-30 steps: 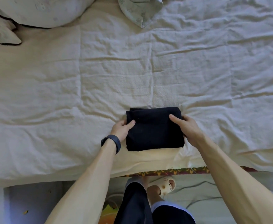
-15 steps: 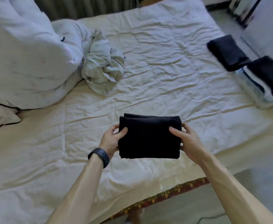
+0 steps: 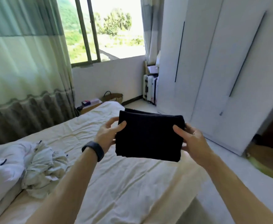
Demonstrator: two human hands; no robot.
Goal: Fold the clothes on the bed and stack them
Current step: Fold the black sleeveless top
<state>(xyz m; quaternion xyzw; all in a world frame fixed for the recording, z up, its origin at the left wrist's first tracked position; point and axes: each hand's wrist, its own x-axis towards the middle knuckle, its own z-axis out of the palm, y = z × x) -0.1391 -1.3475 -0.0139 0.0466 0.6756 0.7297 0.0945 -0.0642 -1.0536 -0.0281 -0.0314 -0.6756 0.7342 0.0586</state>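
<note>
A folded black garment (image 3: 149, 137) hangs in the air above the bed (image 3: 132, 183), held flat between both hands. My left hand (image 3: 109, 135) grips its left edge, thumb on top; a dark band sits on that wrist. My right hand (image 3: 191, 137) grips its right edge the same way. A crumpled pale green-white garment (image 3: 42, 168) lies unfolded on the bed at the left. The stack of folded clothes seen earlier is out of view.
A white duvet (image 3: 1, 172) is bunched at the left edge. White wardrobe doors (image 3: 221, 78) stand to the right of the bed. Beyond the bed are a window with curtains (image 3: 27, 62), a suitcase (image 3: 150, 88) and a woven basket (image 3: 113, 97).
Both hands lifted the folded black garment off the bed's near edge and raised it. The view swung up and to the right, from the sheet to the room and wardrobe.
</note>
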